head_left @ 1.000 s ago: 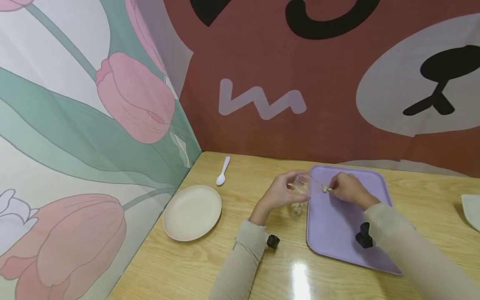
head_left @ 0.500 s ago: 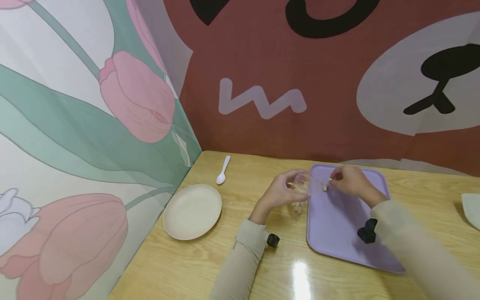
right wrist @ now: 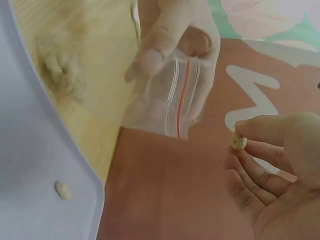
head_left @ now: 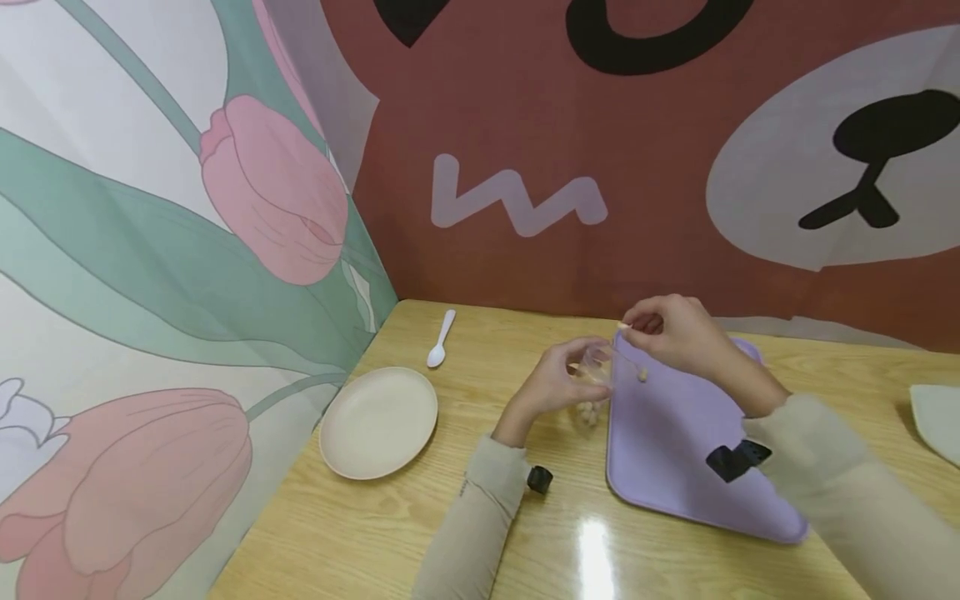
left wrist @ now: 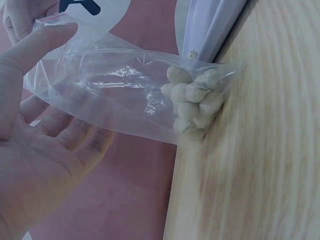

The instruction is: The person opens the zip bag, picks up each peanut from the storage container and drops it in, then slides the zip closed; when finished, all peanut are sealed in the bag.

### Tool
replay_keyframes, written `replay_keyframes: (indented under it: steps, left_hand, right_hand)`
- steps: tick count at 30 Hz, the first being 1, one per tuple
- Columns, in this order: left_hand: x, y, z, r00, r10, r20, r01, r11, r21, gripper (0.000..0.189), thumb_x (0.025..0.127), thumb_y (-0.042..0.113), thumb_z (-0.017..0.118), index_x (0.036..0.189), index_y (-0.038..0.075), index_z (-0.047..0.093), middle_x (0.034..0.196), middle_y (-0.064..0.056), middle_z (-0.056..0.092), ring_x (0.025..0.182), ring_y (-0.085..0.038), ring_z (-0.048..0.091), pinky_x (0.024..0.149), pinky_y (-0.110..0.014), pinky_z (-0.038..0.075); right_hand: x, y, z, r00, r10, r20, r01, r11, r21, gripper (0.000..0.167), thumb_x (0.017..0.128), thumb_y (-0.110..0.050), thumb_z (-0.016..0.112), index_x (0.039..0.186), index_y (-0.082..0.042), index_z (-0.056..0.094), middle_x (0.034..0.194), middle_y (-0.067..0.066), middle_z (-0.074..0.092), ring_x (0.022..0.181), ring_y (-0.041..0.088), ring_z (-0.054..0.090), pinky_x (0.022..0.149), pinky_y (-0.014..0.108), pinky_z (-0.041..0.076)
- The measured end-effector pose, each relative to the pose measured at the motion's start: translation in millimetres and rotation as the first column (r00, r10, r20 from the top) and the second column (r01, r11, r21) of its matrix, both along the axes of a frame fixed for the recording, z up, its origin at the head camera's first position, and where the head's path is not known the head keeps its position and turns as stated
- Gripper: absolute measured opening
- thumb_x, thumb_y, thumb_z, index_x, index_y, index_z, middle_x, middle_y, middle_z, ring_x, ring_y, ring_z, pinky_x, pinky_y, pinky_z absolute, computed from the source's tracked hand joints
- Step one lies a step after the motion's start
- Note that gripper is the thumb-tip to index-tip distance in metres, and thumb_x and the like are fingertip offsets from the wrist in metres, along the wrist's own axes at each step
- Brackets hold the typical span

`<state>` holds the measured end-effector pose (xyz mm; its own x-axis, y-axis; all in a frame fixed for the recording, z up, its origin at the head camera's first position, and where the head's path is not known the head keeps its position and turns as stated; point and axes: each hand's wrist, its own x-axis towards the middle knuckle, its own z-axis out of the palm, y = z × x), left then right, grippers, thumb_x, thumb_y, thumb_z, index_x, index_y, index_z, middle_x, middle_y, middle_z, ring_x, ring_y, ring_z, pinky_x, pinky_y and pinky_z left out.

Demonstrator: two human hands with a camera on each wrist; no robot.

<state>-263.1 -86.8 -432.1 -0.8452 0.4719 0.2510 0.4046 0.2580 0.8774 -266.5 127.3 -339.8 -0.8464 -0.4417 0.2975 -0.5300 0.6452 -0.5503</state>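
Head view: our left hand (head_left: 553, 382) holds the bag (head_left: 596, 362) beside the tray (head_left: 675, 467), where one peanut (head_left: 642, 376) lies. Left wrist: more peanuts (left wrist: 192, 97) bunch at the bag's bottom. Right wrist: our right hand (right wrist: 287, 167) pinches another peanut (right wrist: 239, 141); a slack pinch could drop it.

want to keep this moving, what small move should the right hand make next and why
Probably lower the single peanut into the clear zip bag: the right hand pinches that peanut close to the bag's top, the left hand holds the bag upright, and other peanuts already lie at its bottom.
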Motion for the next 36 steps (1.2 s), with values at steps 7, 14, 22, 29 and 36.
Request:
replay_keyframes:
  steps: [7,14,22,29,36]
  left_hand:
    - [0.6,-2.3,0.4,1.0,0.006,-0.014,-0.006,1.0,-0.021,0.067,0.08,0.013,0.083,0.141,0.009,0.054,0.119,-0.005,0.067,0.099,-0.008,0.059,0.085,-0.025,0.05]
    - [0.8,-2.5,1.1,1.0,0.011,-0.01,-0.011,1.0,-0.025,0.068,0.081,0.015,0.083,0.142,0.011,0.054,0.126,0.003,0.062,0.106,-0.008,0.058,0.089,-0.032,0.051]
    - [-0.4,-1.4,-0.3,1.0,0.014,-0.019,-0.015,0.999,-0.028,0.067,0.08,0.014,0.083,0.141,0.011,0.055,0.13,0.003,0.061,0.108,-0.007,0.058,0.089,-0.03,0.051]
    - [0.9,-1.8,-1.0,1.0,0.001,-0.023,-0.002,1.0,-0.025,0.067,0.08,0.009,0.082,0.141,0.01,0.055,0.129,0.001,0.062,0.104,-0.008,0.059,0.087,-0.029,0.053]
    - [1.9,-3.3,-1.1,1.0,0.001,-0.027,-0.002,0.999,-0.032,0.067,0.081,0.013,0.082,0.142,0.012,0.055,0.131,0.004,0.061,0.106,-0.008,0.058,0.086,-0.026,0.051]
  right_hand:
    - [4.2,-13,-4.9,0.998,0.057,0.006,-0.057,0.998,0.008,0.012,0.085,-0.007,0.076,0.095,0.0,0.074,0.08,0.002,0.069,0.073,0.019,0.065,0.066,0.039,0.054]
    - [7.1,-22,-14.3,0.996,0.09,0.028,-0.091,0.996,0.016,0.009,0.086,-0.01,0.078,0.092,-0.004,0.076,0.079,-0.002,0.068,0.07,0.014,0.064,0.062,0.033,0.054]
    - [9.0,-25,-19.4,0.993,0.112,0.024,-0.112,0.994,0.011,0.011,0.084,-0.008,0.078,0.093,-0.003,0.075,0.08,0.0,0.069,0.071,0.016,0.065,0.063,0.035,0.055]
    - [8.9,-26,-22.2,0.992,0.123,0.023,-0.123,0.992,0.001,0.011,0.084,-0.008,0.078,0.093,-0.003,0.075,0.079,-0.002,0.069,0.07,0.014,0.064,0.062,0.034,0.054]
    - [9.3,-27,-21.0,0.992,0.125,0.008,-0.125,0.992,-0.007,0.01,0.084,-0.007,0.078,0.093,-0.003,0.076,0.079,-0.001,0.069,0.07,0.014,0.065,0.062,0.033,0.054]
